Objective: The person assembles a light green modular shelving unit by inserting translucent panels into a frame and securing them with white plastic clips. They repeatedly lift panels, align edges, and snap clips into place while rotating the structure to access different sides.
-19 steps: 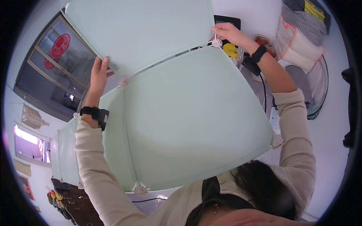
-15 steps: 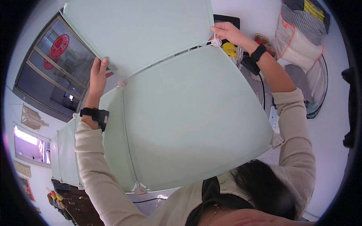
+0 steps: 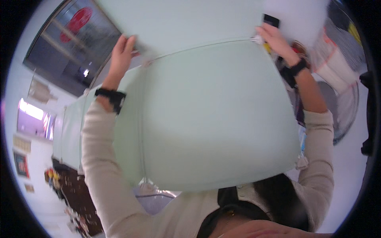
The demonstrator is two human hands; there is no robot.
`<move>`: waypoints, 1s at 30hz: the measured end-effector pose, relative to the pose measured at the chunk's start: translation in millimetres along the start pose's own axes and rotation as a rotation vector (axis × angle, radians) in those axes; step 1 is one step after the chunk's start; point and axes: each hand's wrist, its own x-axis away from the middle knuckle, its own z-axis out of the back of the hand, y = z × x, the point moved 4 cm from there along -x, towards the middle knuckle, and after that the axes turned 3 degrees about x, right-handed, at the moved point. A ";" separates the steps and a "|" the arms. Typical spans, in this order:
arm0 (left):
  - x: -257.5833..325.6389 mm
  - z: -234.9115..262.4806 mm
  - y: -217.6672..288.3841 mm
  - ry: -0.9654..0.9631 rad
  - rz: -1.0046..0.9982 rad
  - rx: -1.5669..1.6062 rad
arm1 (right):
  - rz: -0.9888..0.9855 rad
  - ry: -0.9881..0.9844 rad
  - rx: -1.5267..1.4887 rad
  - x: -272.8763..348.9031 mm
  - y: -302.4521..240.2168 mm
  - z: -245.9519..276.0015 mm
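A large pale-green panel point(image 3: 222, 115) fills the middle in front of me, with rounded connectors at its corners. Above it, a second pale-green panel point(image 3: 198, 20) meets its top edge along a thin line. My left hand point(image 3: 122, 57) grips the upper panel's left edge, thumb on its face and fingers behind. On the right side, my right hand point(image 3: 274, 40) closes on the upper panel's edge, beside a white corner connector point(image 3: 258, 39). Another connector point(image 3: 146, 63) sits at the lower panel's top left corner, near my left hand. Motion blurs the picture slightly.
More pale-green panels point(image 3: 71, 135) extend to the left. Beyond my left hand is a framed window point(image 3: 63, 43) with red round decorations. Clear bags point(image 3: 333, 63) and piled cloth lie at the right wall. A dark brown surface point(image 3: 79, 194) with small items stands at lower left.
The whole view has shifted, so panels and hands appear farther right. The dark gap between the upper and lower panels has narrowed to a thin line. Both hands keep their grip.
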 end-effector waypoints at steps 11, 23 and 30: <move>9.8 -16.3 13.4 -0.013 -0.007 -0.018 | -0.062 -0.009 -0.203 2.8 8.8 -2.2; 114.2 50.5 125.5 -0.247 -0.126 -0.807 | -0.261 -0.133 -0.348 25.0 7.0 45.3; 318.3 86.7 172.5 -0.066 0.059 -0.935 | -0.337 -0.211 -0.346 106.5 27.1 97.6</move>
